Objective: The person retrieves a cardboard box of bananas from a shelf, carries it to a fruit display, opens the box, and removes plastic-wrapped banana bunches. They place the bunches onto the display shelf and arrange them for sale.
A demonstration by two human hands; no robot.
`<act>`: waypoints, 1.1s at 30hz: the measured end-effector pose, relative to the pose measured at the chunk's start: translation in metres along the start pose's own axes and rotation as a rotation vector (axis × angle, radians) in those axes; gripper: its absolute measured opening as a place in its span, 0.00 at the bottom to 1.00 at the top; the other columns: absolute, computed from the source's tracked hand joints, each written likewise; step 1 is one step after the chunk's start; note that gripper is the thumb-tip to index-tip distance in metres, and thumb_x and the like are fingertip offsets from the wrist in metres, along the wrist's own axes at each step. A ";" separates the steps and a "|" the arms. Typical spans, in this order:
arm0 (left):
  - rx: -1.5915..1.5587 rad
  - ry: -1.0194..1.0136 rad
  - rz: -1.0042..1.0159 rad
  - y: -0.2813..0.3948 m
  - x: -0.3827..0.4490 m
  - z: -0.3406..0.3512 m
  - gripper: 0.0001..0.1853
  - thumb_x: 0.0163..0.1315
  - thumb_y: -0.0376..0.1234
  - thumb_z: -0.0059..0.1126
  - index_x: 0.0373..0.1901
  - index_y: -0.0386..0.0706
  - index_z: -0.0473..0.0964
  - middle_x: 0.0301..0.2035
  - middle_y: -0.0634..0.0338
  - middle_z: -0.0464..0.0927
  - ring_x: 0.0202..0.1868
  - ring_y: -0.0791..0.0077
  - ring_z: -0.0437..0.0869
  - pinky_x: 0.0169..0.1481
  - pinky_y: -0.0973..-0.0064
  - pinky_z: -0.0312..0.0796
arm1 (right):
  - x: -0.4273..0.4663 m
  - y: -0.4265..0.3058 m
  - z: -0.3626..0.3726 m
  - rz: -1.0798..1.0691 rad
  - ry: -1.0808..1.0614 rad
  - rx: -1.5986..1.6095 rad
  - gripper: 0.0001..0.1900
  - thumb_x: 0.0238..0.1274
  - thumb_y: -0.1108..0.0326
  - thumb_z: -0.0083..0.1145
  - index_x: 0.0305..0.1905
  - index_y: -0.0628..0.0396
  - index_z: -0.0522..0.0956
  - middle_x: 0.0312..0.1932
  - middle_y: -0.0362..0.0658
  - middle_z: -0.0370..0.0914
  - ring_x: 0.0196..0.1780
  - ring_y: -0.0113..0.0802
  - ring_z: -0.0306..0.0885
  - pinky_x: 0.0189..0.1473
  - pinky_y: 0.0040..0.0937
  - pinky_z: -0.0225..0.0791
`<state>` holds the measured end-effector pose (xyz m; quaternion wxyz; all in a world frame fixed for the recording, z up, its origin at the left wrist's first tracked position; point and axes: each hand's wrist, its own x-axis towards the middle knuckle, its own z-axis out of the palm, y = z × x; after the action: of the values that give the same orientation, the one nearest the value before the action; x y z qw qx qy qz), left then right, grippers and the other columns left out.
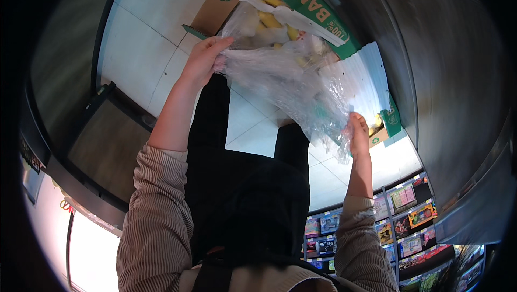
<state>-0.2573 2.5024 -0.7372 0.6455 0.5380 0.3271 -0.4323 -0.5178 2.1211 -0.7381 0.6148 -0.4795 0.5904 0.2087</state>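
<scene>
A crumpled clear plastic film (282, 74) is stretched between my hands. My left hand (206, 57) grips its upper left end, beside a cardboard banana box (220, 3) with a green printed side. My right hand (358, 132) grips the film's lower right end. Yellow bananas (268, 19) show in the box, partly hidden under film and a strip of white paper (299, 21). White sheets (359, 78) lie right of the film, over a second green and brown box (391, 118) with some yellow fruit at its edge.
Pale floor tiles (248, 126) lie under the film and around my legs. A dark curved counter or panel (440, 69) stands along the right. Shelves of colourful packaged goods (408, 227) are at the lower right. A dark framed unit (109, 146) stands at the left.
</scene>
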 end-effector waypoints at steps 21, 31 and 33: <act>2.101 -0.054 0.828 -0.095 0.088 0.099 0.32 0.58 0.37 0.51 0.66 0.50 0.55 0.58 0.44 0.61 0.64 0.49 0.58 0.67 0.53 0.50 | 0.018 0.032 0.026 -0.741 0.405 -0.476 0.30 0.54 0.68 0.61 0.62 0.53 0.64 0.59 0.47 0.65 0.62 0.40 0.64 0.57 0.34 0.63; 1.825 0.109 0.275 -0.064 -0.013 0.139 0.53 0.45 0.50 0.66 0.71 0.60 0.42 0.68 0.50 0.44 0.67 0.41 0.48 0.64 0.47 0.55 | 0.081 0.013 0.024 -0.502 0.568 -0.219 0.49 0.38 0.62 0.72 0.68 0.56 0.53 0.56 0.59 0.68 0.58 0.50 0.67 0.59 0.36 0.60; 1.824 -0.056 0.277 -0.078 -0.019 0.113 0.54 0.44 0.46 0.68 0.71 0.61 0.41 0.69 0.51 0.43 0.66 0.41 0.50 0.62 0.49 0.60 | 0.074 0.012 0.059 -0.560 0.429 -0.081 0.40 0.44 0.67 0.67 0.64 0.58 0.59 0.54 0.57 0.70 0.55 0.48 0.69 0.57 0.35 0.61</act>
<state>-0.3414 2.3922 -0.7289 0.0255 0.8619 -0.2231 -0.4546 -0.4803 2.1531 -0.8202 0.4908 -0.6798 0.5427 -0.0502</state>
